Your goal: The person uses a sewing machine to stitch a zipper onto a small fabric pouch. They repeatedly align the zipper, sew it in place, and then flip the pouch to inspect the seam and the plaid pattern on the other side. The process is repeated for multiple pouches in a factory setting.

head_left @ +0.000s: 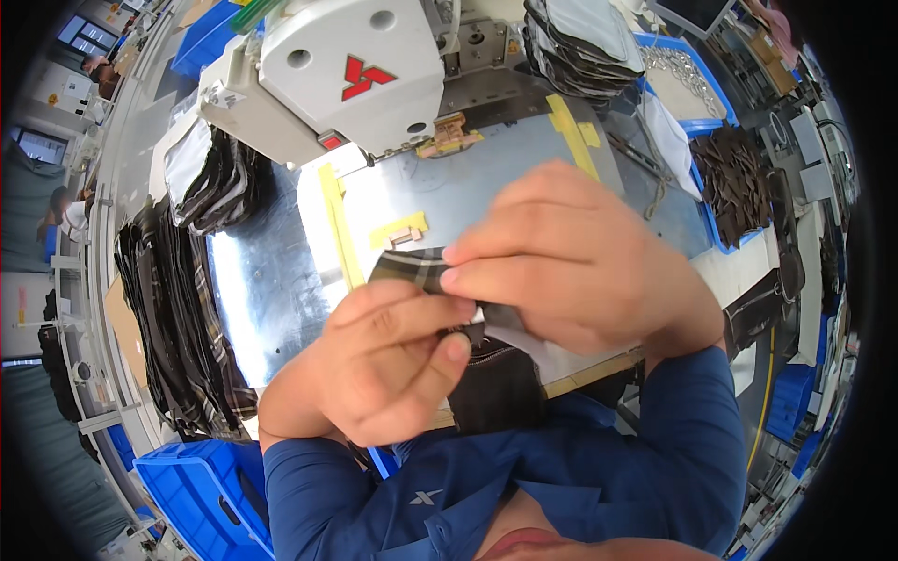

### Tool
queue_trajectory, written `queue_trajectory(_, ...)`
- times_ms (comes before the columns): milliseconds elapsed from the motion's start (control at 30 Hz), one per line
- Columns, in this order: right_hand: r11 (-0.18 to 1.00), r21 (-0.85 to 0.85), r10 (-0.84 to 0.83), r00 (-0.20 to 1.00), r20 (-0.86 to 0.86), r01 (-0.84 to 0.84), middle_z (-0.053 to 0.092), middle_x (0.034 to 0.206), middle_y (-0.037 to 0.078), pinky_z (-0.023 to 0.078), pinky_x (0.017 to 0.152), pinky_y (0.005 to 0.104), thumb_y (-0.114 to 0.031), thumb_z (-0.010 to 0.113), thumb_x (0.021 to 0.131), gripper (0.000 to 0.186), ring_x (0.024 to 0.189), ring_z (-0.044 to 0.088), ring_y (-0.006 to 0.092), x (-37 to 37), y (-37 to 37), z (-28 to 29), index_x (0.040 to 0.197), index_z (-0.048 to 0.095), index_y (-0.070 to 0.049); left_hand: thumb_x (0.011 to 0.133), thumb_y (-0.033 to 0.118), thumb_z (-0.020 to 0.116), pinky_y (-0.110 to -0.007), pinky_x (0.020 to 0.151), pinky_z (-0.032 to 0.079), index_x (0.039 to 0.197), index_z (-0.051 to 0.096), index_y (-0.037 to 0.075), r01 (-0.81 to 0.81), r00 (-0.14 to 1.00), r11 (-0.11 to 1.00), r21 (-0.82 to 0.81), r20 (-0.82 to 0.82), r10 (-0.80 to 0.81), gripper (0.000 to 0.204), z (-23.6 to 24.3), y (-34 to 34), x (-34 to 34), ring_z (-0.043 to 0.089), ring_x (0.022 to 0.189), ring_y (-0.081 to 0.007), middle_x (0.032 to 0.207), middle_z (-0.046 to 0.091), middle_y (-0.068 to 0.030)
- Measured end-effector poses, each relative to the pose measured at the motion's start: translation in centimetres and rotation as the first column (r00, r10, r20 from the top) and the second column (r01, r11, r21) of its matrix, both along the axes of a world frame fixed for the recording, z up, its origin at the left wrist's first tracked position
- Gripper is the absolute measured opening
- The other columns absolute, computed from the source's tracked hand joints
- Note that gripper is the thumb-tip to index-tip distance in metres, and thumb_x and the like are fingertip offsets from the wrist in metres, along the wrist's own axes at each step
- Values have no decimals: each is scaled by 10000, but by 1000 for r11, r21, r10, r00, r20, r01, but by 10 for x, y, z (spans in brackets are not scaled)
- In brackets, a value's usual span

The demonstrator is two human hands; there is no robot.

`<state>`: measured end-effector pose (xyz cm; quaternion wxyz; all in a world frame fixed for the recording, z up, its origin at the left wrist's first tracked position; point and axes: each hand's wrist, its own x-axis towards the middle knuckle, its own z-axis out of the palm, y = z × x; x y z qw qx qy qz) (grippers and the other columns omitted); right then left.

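Dark cloth shows between the two hands: the fabric piece (pixel 398 268), with a paler grey line across it, is on the near side of the white sewing machine (pixel 355 75), below its head and well apart from it. The left hand (pixel 379 360), on the machine's near side, has its grip pinched on this piece, thumb and forefinger close together; something small and bright at those fingertips is too small to identify. The right hand (pixel 585 257), nearer side and to the right of the machine, also has its grip closed in a pinch, grasping the piece's upper edge between fingertips. A black pouch-like item (pixel 496 381) with a zip hangs below the hands, farther from the machine, by the near edge of the bench (pixel 253 290).

Directly in front of the machine lies a smooth metal plate (pixel 468 192), with a yellow tape strip (pixel 572 136) to the machine's right and a small metal block (pixel 402 234) on yellow tape on its near side. Left of the machine are a pile of white and black pieces (pixel 220 182) and, nearer the person, a tall stack of dark cloth (pixel 168 327). Right of the machine stand another pile of layered pieces (pixel 582 47), a blue tray of metal chain (pixel 678 79) and a blue tray of dark brown strips (pixel 734 182). A blue crate (pixel 201 500) sits left of the machine, well toward the person.
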<state>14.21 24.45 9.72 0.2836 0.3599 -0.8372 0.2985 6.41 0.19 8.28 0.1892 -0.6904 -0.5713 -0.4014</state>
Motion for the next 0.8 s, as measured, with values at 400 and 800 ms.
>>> queue_trajectory(400, 997, -62, 31, 992, -123, -39, 697, 892, 105, 557, 688, 384, -110, 775, 768, 187, 787, 681, 267, -2, -11, -9, 910, 738, 6, 705, 12, 887, -419, 718, 582, 940, 747, -21, -22, 984, 999, -26, 175, 26, 275, 7, -4, -8, 759, 910, -340, 937, 684, -106)
queue_trajectory(800, 998, -15, 64, 984, -166, -67, 692, 859, 90, 551, 666, 371, -113, 773, 741, 188, 771, 668, 238, 7, -14, -6, 885, 731, 0, 769, 16, 793, -347, 700, 590, 991, 830, 13, 25, 881, 982, -188, 469, 67, 226, 32, -17, -15, 753, 845, -273, 1011, 764, -157)
